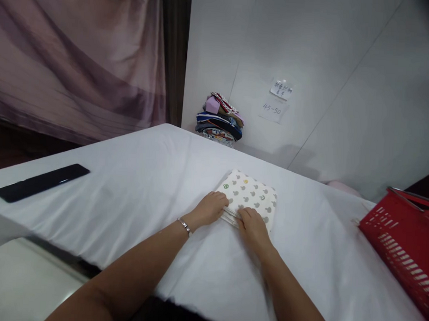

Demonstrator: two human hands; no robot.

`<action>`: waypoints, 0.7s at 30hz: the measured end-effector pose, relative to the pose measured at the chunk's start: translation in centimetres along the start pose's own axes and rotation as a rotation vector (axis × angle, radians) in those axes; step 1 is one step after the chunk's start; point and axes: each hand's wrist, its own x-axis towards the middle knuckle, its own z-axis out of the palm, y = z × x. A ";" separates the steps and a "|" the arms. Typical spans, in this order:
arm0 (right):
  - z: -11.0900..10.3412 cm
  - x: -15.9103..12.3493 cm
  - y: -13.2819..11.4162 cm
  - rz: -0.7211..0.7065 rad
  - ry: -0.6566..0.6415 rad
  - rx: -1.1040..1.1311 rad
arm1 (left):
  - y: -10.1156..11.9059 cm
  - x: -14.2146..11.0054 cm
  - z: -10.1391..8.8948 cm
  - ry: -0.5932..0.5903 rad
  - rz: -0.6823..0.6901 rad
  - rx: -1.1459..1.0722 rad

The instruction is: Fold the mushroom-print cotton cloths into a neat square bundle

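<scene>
A folded white cloth (pixel 250 193) with grey, green and yellow prints lies on the white-covered table (pixel 137 190). Its near edge shows several stacked layers. My left hand (pixel 211 209) is closed on the near left corner, fingers over the top and a silver bracelet at the wrist. A short way to the right, my right hand (pixel 254 228) pinches the same near edge, with fingertips on top. The undersides of both hands are hidden, so I cannot see how far the thumbs reach beneath the layers.
A red plastic basket (pixel 404 242) stands at the right edge of the table. On the left lies a flat black panel (pixel 42 182). Folded clothes (pixel 220 120) are piled beyond the far edge, against the wall. Handwritten paper notes (pixel 274 108) hang there. A pinkish curtain (pixel 79 57) hangs behind, left.
</scene>
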 end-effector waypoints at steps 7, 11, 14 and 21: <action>-0.9 -1.0 0.7 -0.042 -0.005 -0.121 | 0.1 0.1 -0.3 -0.002 0.026 0.068; -1.6 -1.9 0.8 -0.044 0.015 -0.124 | 0.3 0.4 -0.6 -0.016 0.072 0.143; -1.6 -2.3 0.6 -0.047 -0.013 -0.122 | 0.1 0.3 -0.5 -0.047 0.122 0.189; -1.2 -2.2 0.4 -0.071 0.002 -0.103 | -0.4 -0.4 -0.7 -0.058 0.110 0.142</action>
